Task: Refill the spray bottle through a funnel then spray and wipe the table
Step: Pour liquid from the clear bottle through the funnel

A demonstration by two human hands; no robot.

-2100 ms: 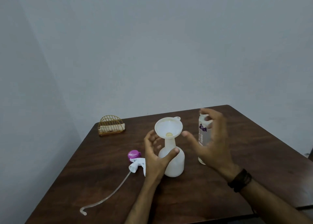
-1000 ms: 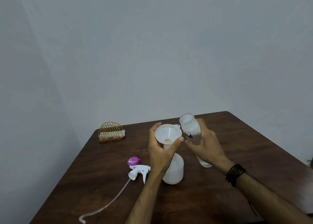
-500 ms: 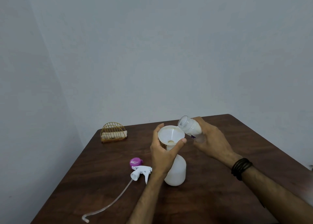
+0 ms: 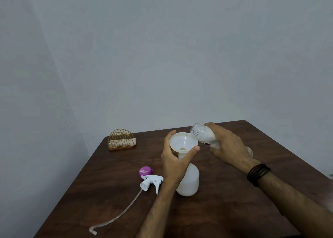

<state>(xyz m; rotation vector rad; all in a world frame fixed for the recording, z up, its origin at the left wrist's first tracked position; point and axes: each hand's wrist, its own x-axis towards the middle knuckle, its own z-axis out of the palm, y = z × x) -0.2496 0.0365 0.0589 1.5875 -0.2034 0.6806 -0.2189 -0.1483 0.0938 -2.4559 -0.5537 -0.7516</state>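
White translucent plastic spray bottle (image 4: 189, 182), squat body w/ narrow neck, trigger head off, stands upright mid-table (image 4: 225, 210). White funnel (image 4: 182, 143) seated in its neck, wide cone up, small yellowish spot at the throat. Left hand (image 4: 175, 163) wraps neck/funnel stem from the left: thumb tip on near rim of the cone, fingers curled round the far side, closed on it. Right hand (image 4: 228, 147) grips a clear refill bottle (image 4: 205, 138), uncapped, tipped near horizontal, threaded mouth just over funnel's right rim; milky liquid inside, dark label mostly hidden under the fingers. Can't tell if liquid is flowing. Dark braided bands (image 4: 257, 174) on right wrist. Left of the spray bottle, flat on the table: white trigger head (image 4: 151, 182) w/ clear dip tube (image 4: 117, 218) trailing toward the near-left edge; purple cap (image 4: 145, 171) just behind it. Gold wire holder (image 4: 121, 139) w/ pale cloth inside at far-left corner, well apart. Table dark brown wood; plain grey walls behind.
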